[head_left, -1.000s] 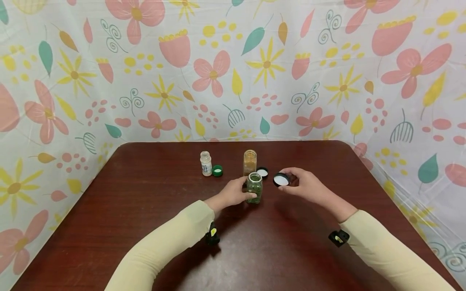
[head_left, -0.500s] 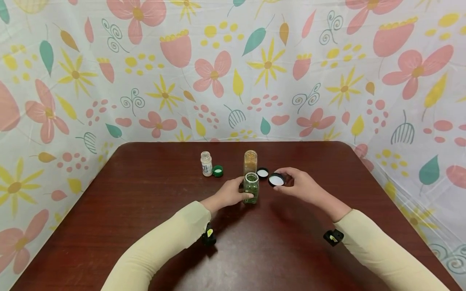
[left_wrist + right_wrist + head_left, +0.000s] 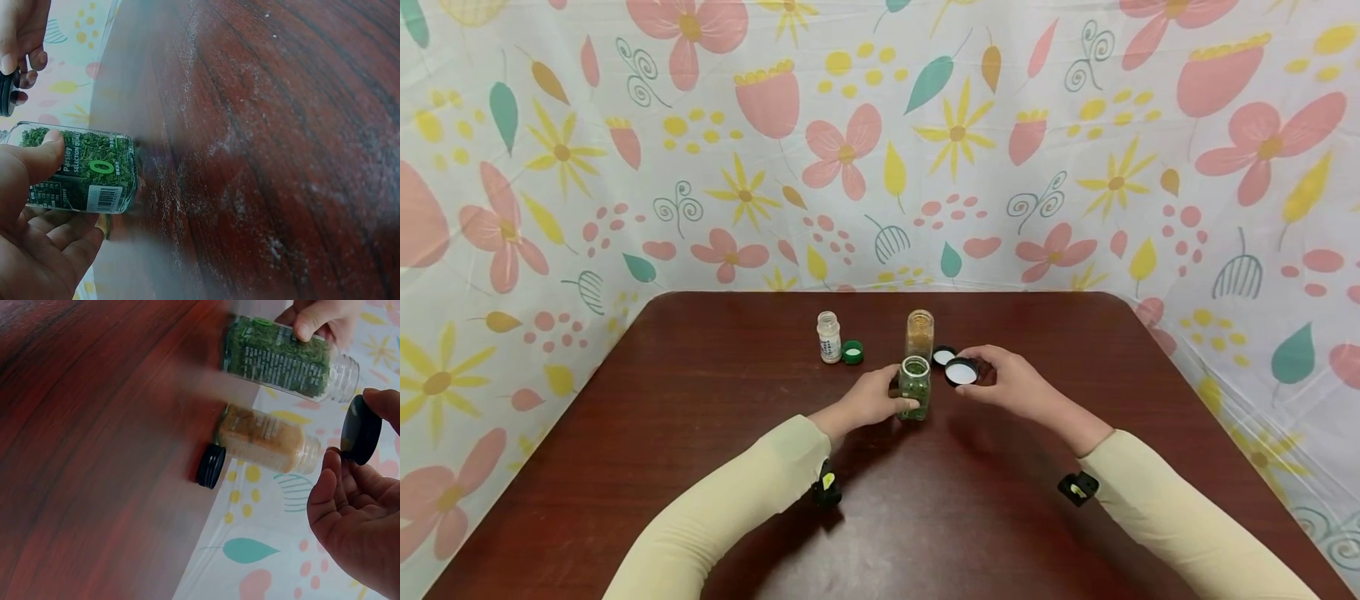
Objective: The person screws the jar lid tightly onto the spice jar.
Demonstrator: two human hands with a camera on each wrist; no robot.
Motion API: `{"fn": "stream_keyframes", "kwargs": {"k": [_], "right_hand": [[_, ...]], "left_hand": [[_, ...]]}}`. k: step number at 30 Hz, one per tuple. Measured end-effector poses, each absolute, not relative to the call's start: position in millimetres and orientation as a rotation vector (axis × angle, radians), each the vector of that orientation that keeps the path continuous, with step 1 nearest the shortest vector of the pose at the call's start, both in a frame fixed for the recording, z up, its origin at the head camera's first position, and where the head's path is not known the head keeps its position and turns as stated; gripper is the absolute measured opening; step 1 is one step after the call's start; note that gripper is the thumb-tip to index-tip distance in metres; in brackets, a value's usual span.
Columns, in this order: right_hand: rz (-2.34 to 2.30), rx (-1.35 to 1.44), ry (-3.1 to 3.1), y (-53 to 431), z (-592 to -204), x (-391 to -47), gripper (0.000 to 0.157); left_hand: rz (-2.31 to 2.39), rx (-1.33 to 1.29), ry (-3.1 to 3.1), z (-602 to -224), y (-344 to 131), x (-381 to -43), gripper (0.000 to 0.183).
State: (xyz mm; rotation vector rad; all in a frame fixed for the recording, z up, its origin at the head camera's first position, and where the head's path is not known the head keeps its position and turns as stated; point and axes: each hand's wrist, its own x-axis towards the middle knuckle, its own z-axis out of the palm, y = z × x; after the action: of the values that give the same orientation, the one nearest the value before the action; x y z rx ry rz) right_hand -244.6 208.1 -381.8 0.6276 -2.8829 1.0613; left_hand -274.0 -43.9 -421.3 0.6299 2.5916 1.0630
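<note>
My left hand (image 3: 872,397) grips a square glass jar of dried parsley (image 3: 914,392), upright and uncapped, with the thumb across its label in the left wrist view. Between thumb and fingers my right hand (image 3: 1011,379) pinches a black screw lid (image 3: 961,372), its white inner side facing up toward the head camera. The lid is held just right of the parsley jar's mouth, apart from it. In the right wrist view the lid (image 3: 361,430) is close by the jar's bare threaded neck (image 3: 344,378).
Behind the parsley stands an uncapped jar of tan seasoning (image 3: 920,333), a second black lid (image 3: 943,356) beside it. Farther left are a small open bottle with white contents (image 3: 828,338) and a green cap (image 3: 852,352). A floral curtain (image 3: 880,167) hangs behind the brown table (image 3: 737,350).
My right hand has brought the black lid leftward, closer to the parsley jar. The left hand and jar have shifted slightly left. The other jars and caps stay where they were.
</note>
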Motion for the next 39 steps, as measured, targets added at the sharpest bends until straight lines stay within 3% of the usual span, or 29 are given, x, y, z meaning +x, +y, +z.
{"fn": "stream_keyframes", "kwargs": {"k": [39], "right_hand": [[0.959,0.817,-2.880,183,-376,-259,0.043]], "left_hand": [[1.050,0.622,2.592,-420,-53,-273,0.066]]}}
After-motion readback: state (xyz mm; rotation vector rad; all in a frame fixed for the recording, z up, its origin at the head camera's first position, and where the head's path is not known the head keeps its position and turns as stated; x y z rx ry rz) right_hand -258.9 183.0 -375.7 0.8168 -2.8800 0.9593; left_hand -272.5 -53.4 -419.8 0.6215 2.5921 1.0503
